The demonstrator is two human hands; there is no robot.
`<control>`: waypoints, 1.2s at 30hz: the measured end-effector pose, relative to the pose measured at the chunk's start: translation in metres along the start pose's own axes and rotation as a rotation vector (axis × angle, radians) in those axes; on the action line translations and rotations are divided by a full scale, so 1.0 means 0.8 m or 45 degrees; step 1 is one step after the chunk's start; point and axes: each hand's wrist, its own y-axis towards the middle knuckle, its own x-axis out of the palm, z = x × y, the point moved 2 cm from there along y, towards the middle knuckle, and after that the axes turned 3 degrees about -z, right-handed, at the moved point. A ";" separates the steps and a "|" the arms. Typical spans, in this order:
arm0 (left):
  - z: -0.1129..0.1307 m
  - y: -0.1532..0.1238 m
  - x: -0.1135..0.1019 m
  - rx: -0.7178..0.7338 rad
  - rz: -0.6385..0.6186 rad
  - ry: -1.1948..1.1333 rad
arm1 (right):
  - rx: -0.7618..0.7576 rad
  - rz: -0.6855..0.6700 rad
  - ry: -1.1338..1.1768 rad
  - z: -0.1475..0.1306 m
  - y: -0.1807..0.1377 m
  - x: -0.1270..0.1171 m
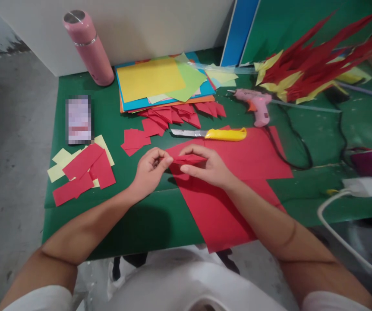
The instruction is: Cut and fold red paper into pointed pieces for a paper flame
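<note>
A small folded red paper piece [190, 159] is held between my hands above the green table. My left hand [152, 169] pinches its left end between thumb and fingertips. My right hand [210, 166] curls around the other end, thumb on the near side and fingers on the far side. Beneath the right hand lie large red paper sheets [218, 211]. Just beyond them is a yellow utility knife [225, 134] with its blade pointing left. Small red paper squares [136, 140] and a row of folded red pieces [173, 115] lie past my left hand.
Red and pale yellow strips [82, 166] lie at left by a blurred phone [79, 120]. A pink bottle [90, 49] stands behind. Coloured sheets [150, 80], a pink glue gun [253, 103] with a cord, and a spiky red-yellow paper piece [302, 65] occupy the back and right.
</note>
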 end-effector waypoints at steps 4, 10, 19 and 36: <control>0.001 0.001 -0.002 0.122 0.041 0.109 | 0.124 0.078 0.092 0.007 0.002 -0.002; 0.002 0.007 -0.009 0.232 -0.065 0.200 | 0.148 0.131 0.282 0.017 0.011 -0.012; 0.000 0.003 -0.009 0.235 -0.045 0.244 | 0.087 0.121 0.127 -0.001 0.011 -0.020; 0.000 0.003 -0.011 0.187 0.008 0.340 | -0.251 0.377 -1.300 0.018 0.103 -0.151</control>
